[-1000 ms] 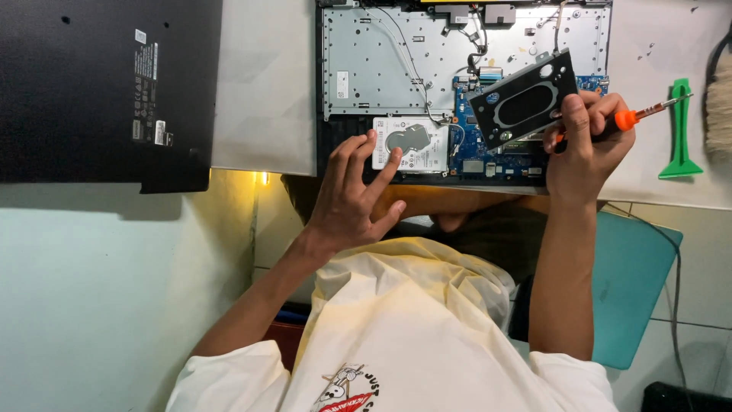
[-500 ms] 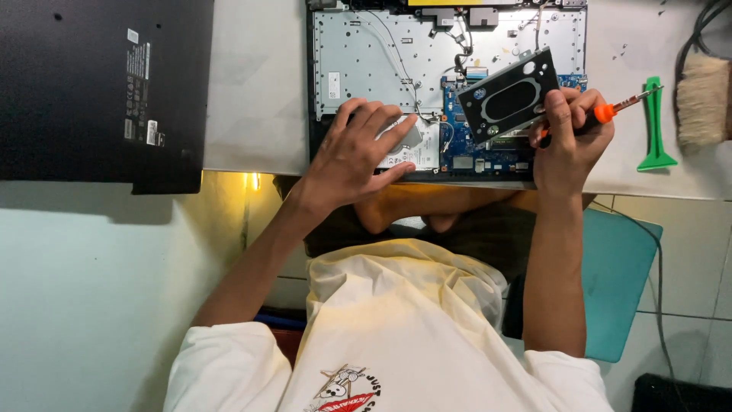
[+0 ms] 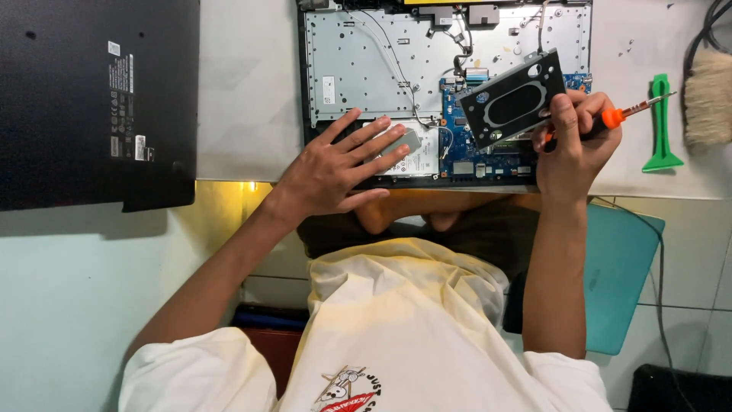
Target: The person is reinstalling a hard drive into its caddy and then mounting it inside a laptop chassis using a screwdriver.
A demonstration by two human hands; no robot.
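Head view: white-labelled drive (image 3: 415, 152) under left hand (image 3: 332, 172)

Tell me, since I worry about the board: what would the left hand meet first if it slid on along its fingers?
The left hand already lies on the drive; next probably the blue board, though depth is unclear.

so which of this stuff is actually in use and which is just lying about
In use:
- opened laptop
- silver drive under left hand
- black bracket and orange-handled screwdriver in right hand

Lying about:
- black bottom cover
- green pry tool
- brush
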